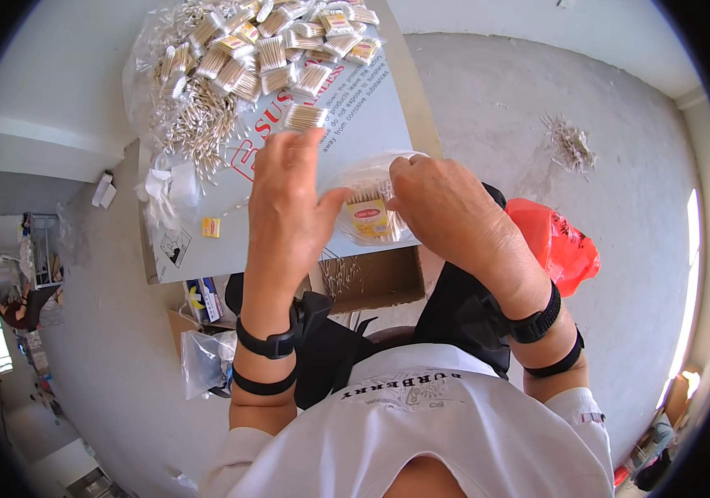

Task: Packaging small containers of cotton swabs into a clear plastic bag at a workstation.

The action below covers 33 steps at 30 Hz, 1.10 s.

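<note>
My left hand (288, 203) is over the table with fingers stretched out and thumb apart. Its fingertips reach the near edge of a small pack of cotton swabs (305, 116); whether they touch it I cannot tell. My right hand (448, 203) has its fingers curled on the rim of a clear plastic bag (346, 178) at the table's near edge. Inside the bag is a cotton swab pack with a yellow label (369, 214), between my two hands. The right fingertips are partly hidden.
Many swab packs (272, 54) and loose cotton swabs (197, 124) heap on the table's far left. White plastic scraps (168, 191) and a yellow card (210, 227) lie nearer. Below the edge is a cardboard box (388, 278). A red bag (550, 249) is right; swabs (570, 143) litter the floor.
</note>
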Tool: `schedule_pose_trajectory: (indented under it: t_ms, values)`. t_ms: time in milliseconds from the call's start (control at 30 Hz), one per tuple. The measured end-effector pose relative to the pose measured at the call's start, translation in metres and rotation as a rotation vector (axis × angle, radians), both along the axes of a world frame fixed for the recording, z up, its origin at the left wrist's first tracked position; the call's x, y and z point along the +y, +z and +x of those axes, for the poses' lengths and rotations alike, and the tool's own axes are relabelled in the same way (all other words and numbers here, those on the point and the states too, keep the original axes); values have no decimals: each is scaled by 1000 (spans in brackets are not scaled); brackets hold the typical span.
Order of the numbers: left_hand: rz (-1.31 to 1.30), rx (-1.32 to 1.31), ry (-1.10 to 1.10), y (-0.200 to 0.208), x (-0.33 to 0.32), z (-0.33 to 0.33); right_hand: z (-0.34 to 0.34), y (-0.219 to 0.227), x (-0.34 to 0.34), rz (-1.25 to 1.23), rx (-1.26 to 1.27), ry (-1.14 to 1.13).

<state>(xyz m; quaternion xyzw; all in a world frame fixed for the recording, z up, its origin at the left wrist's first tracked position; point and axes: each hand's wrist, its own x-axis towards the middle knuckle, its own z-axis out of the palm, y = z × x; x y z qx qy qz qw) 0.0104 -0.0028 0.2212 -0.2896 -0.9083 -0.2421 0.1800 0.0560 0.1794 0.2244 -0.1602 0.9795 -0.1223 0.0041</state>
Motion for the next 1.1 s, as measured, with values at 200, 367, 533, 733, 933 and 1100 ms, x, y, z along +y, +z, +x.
schedule_pose_trajectory:
  t_ms: [200,367,533,733,933,1100]
  values:
    - [260,-536,59,-20,-15,-5,-8,-4,-14,-256,-7,-82]
    - [315,-238,-113,-20,-1,-4,-22,-16,-21,-387,-92,-178]
    - [308,-192,-16,-19,-6,-7,-20,-28,-16,-232,-81,-183]
    - [315,-247,-9,-14,-10,-8,-12,-20,-11,-402,-117,-100]
    - [432,-527,-201,-14,7,-1,-12,-27,-15,-238,-261,6]
    - [787,-881,-275,-24,-17,-39,-11,-24,-4,-272,-249,32]
